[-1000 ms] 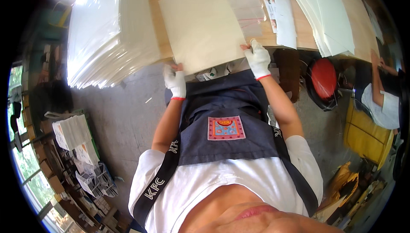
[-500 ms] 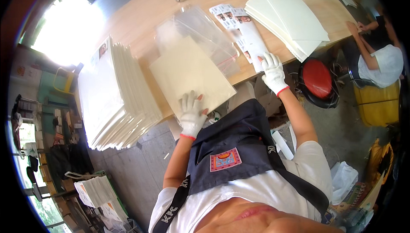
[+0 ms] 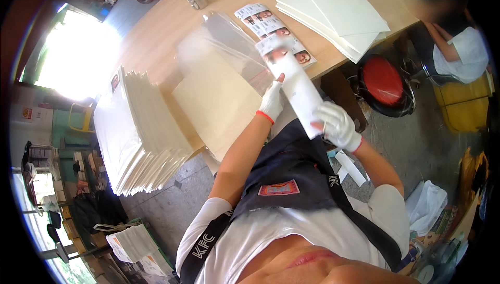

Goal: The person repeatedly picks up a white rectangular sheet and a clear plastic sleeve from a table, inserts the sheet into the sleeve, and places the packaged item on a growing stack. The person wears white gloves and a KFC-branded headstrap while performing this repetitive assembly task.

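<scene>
A long white paper strip (image 3: pixel 302 90) with printed photos at its far end slants in front of me, its near end off the table. My right hand (image 3: pixel 337 123), in a white knitted glove, grips the near end by its right edge. At the left edge my left hand (image 3: pixel 273 99), gloved with thumb and fingertip skin showing, pinches the strip; its other fingers are partly hidden. More printed strips (image 3: pixel 263 21) lie beyond. Left of them, a cream board (image 3: pixel 213 99) rests on the table, overlapping clear plastic sleeves (image 3: pixel 224 39).
A tall stack of sleeved boards (image 3: pixel 140 133) stands at the left table edge. White boards (image 3: pixel 338 13) lie far right, a metal cup (image 3: pixel 197 0) at the back. A red stool (image 3: pixel 383 85) is right of the table, near a seated person (image 3: pixel 458 49).
My right hand has picked up the printed strip and drawn it nearer. My left hand has left the cream board and moved right to the strip. The view has shifted slightly.
</scene>
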Demonstrator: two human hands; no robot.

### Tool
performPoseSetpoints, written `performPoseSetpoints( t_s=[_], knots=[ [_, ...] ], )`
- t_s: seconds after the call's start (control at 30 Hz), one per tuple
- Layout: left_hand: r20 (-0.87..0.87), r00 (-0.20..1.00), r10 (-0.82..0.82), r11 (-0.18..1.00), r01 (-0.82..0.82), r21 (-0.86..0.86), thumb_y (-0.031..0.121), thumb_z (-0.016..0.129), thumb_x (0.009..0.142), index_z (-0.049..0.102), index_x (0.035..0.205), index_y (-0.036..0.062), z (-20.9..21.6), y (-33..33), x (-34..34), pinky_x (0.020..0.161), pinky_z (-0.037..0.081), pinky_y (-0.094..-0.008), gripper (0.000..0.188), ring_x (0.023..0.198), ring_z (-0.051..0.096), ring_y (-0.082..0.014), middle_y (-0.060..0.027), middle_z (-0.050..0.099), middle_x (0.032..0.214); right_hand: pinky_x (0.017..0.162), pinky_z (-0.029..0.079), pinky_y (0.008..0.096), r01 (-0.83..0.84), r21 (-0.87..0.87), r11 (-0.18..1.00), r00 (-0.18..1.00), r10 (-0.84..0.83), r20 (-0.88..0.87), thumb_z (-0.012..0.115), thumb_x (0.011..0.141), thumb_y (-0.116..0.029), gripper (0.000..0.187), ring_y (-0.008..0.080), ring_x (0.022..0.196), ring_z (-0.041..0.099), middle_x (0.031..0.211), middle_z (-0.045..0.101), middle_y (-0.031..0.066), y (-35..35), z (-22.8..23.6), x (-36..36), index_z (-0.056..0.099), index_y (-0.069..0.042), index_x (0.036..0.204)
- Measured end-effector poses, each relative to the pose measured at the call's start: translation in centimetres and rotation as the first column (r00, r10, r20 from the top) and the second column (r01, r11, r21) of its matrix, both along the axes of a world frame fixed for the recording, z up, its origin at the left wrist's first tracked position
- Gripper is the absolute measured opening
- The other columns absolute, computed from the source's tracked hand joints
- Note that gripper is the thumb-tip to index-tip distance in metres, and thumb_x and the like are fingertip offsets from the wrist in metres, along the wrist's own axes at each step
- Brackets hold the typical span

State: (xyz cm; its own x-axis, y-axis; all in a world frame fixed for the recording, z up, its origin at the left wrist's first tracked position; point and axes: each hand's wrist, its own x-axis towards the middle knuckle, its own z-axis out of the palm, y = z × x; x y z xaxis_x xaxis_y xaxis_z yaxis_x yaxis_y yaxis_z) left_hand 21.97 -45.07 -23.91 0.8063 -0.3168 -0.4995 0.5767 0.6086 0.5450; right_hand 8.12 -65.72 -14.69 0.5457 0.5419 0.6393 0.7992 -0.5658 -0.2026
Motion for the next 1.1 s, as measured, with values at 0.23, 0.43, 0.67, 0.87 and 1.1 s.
performPoseSetpoints(
  t_s=[0.23,0.43,0.67,0.87,1.1],
  knots=[
    [0.503,0.861,0.082,0.863,-0.313,0.396,0.006,0.061,0.084,0.057,0.104,0.0039,6.0,-3.4,-3.3,0.074,0.048,-0.0254,0.020,0.083,0.059,-0.0125,-0.0028,0.062,0.091,0.084,0.047,0.0425,0.141,-0.058,0.988,0.967,-0.150,-0.208,0.072,0.060,-0.007,0.023,0.0282,0.099,0.057,0.106,0.059,0.0098,-0.6,0.1,-3.0,0.063,-0.005,0.081],
    [0.731,0.667,-0.144,0.878,-0.255,0.406,-0.002,0.063,0.080,0.052,0.109,0.0035,8.7,-5.6,-5.4,0.071,0.045,-0.0233,0.031,0.081,0.056,-0.0083,-0.0020,0.061,0.093,0.077,0.046,0.0358,0.372,0.222,0.901,0.926,-0.378,-0.016,0.074,0.063,-0.017,0.031,0.0257,0.091,0.057,0.102,0.059,0.0032,0.4,6.3,3.6,0.067,-0.011,0.093],
    [0.824,0.464,-0.326,0.670,-0.501,0.548,0.006,0.061,0.085,0.058,0.092,0.0018,10.5,-4.5,-6.8,0.058,0.041,-0.0217,0.009,0.063,0.048,-0.0067,-0.0005,0.055,0.075,0.065,0.046,0.0345,0.261,0.152,0.953,0.965,-0.256,-0.051,0.070,0.069,-0.022,0.020,0.0212,0.077,0.059,0.084,0.062,-0.0001,0.2,8.9,5.9,0.068,-0.013,0.086],
    [0.809,0.371,-0.456,0.639,-0.497,0.588,0.006,0.062,0.084,0.056,0.084,0.0030,11.3,-4.4,-7.4,0.057,0.040,-0.0228,0.006,0.062,0.047,-0.0079,-0.0002,0.055,0.069,0.063,0.048,0.0350,0.216,0.115,0.970,0.937,-0.173,-0.303,0.063,0.076,-0.015,0.009,0.0246,0.072,0.061,0.077,0.063,0.0044,-1.0,9.2,5.3,0.064,-0.007,0.080],
    [0.613,0.679,-0.404,0.794,-0.072,0.603,0.002,0.058,0.085,0.058,0.093,0.0038,11.8,-5.4,-8.4,0.057,0.040,-0.0241,0.008,0.062,0.048,-0.0077,-0.0004,0.055,0.072,0.053,0.041,0.0185,0.514,0.459,0.725,0.498,0.183,-0.847,0.056,0.089,-0.018,0.016,0.0043,0.061,0.054,0.069,0.058,-0.0026,-3.8,7.2,6.6,0.060,-0.002,0.091]
  ],
)
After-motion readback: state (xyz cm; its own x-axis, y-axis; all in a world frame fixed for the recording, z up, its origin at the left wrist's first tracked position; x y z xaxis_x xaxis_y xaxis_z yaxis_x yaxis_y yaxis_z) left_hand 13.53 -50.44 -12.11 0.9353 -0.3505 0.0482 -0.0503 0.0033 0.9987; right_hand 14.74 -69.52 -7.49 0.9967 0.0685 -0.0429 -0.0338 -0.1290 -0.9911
